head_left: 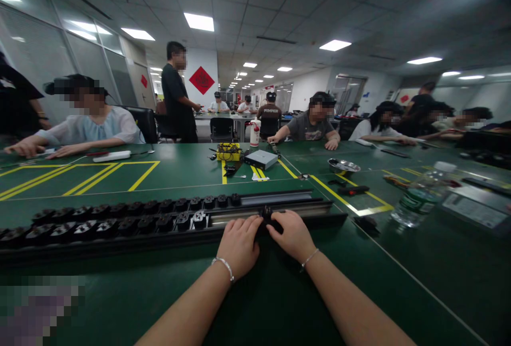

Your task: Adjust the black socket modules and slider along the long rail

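Two long black rails (279, 203) lie across the green table (279, 303) in front of me, with several small black parts (131, 217) threaded along their left portions. My left hand (238, 245) rests on the near rail, fingers curled over its edge. My right hand (291, 235) sits beside it, fingers pinched on one small black part (266, 213) on that rail. Both wrists wear thin bracelets.
A plastic water bottle (419, 197) lies to the right. Further back sit a metal bowl (343, 166), a grey box (261, 158), a yellow-and-black item (228, 151) and a red-handled tool (353, 190). Several people sit or stand around the far tables.
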Demonstrator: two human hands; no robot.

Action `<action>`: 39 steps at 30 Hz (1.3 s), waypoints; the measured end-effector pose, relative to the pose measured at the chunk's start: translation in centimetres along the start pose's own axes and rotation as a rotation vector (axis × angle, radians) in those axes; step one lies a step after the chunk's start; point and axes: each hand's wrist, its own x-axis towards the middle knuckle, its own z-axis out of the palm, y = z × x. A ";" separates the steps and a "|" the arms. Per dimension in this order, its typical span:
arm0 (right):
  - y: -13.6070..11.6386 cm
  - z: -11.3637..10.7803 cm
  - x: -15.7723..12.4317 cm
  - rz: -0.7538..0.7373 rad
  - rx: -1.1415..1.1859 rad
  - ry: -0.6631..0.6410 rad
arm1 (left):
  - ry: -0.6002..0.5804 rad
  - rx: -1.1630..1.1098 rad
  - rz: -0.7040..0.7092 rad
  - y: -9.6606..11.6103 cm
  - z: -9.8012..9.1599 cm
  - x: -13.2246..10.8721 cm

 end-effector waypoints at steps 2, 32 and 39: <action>0.0 0.0 0.0 0.015 -0.007 -0.008 | 0.003 0.003 -0.002 0.0 0.0 0.0; 0.3 0.1 -0.3 0.029 -0.020 0.017 | -0.020 0.041 -0.040 0.5 -0.1 0.2; 0.4 0.0 -0.2 0.030 -0.028 0.014 | -0.033 0.058 -0.042 0.5 -0.2 0.2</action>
